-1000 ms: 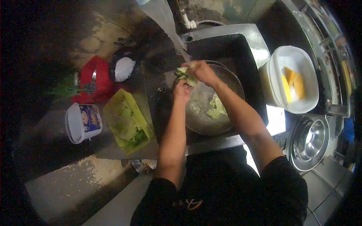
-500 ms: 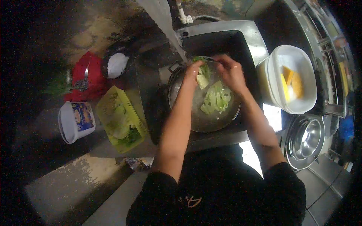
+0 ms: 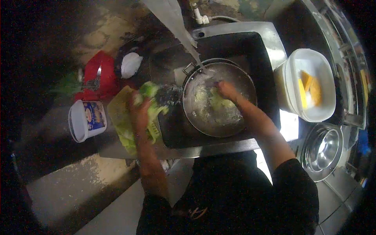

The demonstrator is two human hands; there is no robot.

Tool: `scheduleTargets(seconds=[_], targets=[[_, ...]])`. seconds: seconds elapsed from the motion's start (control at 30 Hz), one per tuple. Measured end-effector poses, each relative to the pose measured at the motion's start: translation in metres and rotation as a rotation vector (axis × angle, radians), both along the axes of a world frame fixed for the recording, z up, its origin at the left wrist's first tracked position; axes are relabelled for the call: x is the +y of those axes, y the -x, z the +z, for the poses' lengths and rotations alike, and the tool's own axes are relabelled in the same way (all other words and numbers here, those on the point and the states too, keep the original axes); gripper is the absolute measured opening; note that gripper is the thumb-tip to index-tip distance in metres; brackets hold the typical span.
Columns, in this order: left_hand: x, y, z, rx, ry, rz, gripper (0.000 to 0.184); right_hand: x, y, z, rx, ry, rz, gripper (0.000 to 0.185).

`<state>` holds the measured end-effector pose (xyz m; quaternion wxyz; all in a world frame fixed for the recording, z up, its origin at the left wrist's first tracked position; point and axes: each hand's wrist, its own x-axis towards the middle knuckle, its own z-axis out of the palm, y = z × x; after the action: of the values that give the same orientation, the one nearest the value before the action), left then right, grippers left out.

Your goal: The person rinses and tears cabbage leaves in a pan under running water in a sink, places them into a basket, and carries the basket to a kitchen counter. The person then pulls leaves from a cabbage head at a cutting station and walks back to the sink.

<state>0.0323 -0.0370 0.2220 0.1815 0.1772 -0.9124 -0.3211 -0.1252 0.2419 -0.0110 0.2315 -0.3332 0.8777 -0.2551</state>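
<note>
My left hand [image 3: 140, 109], smeared by motion, is closed around a green lettuce leaf [image 3: 148, 91] over the yellow-green basket [image 3: 119, 102]. Pale leaf parts hang down on the basket's sink side; what lies inside is largely hidden by the hand. My right hand [image 3: 228, 91] reaches into a round metal pan [image 3: 194, 124] of water standing in the dark sink. Its fingers are closed at a second lettuce leaf [image 3: 220, 102], blurred in the rippling water. A stream of water [image 3: 190, 49] falls at the pan's upper left rim, near its handle.
White tubs [image 3: 291, 102] holding yellow-orange sponges stand right of the sink [image 3: 266, 43]. Metal bowls [image 3: 324, 147] are stacked lower right. Left of the basket are a labelled white tub [image 3: 80, 121], a red bag [image 3: 102, 74] and a white bundle [image 3: 131, 64]. A white tap [image 3: 200, 16] sits behind.
My left hand has moved left from the pan to the basket, carrying lettuce. My right hand has lowered into the water onto the other leaf. The view has shifted slightly.
</note>
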Motion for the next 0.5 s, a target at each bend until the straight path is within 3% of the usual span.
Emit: scheduleTargets(seconds=[0.03, 0.1, 0.17, 0.23, 0.3, 0.37, 0.4, 0.47, 0.5], targets=[[-0.021, -0.024, 0.019, 0.021, 0.401, 0.039, 0.037, -0.015, 0.013, -0.013, 0.040, 0.098, 0.040, 0.036], [-0.019, -0.053, 0.060, -0.192, 0.139, 0.300, 0.039, -0.038, 0.040, 0.003, 0.052, 0.094, 0.097, 0.033], [-0.045, -0.090, 0.048, -0.294, 0.315, 0.370, 0.040, -0.052, 0.054, 0.034, 0.097, 0.113, 0.104, 0.032], [-0.091, -0.131, -0.013, -0.343, 0.734, 0.355, 0.039, -0.062, 0.062, 0.065, 0.176, 0.157, 0.065, 0.031], [-0.058, -0.120, 0.024, -0.343, 0.524, 0.348, 0.042, -0.065, 0.061, 0.071, 0.246, 0.197, 0.048, 0.031], [-0.043, -0.115, 0.025, -0.266, 0.571, 0.418, 0.045, -0.062, 0.058, 0.098, 0.344, 0.141, 0.073, 0.030], [-0.046, -0.110, 0.010, -0.186, 0.726, 0.490, 0.046, -0.062, 0.055, 0.111, 0.281, 0.212, 0.023, 0.030], [-0.037, -0.088, 0.002, 0.042, 0.847, 0.434, 0.046, -0.062, 0.051, 0.127, 0.151, 0.350, -0.080, 0.029], [-0.023, -0.073, -0.003, 0.186, 0.808, 0.305, 0.045, -0.061, 0.049, 0.130, 0.217, 0.333, -0.047, 0.029]])
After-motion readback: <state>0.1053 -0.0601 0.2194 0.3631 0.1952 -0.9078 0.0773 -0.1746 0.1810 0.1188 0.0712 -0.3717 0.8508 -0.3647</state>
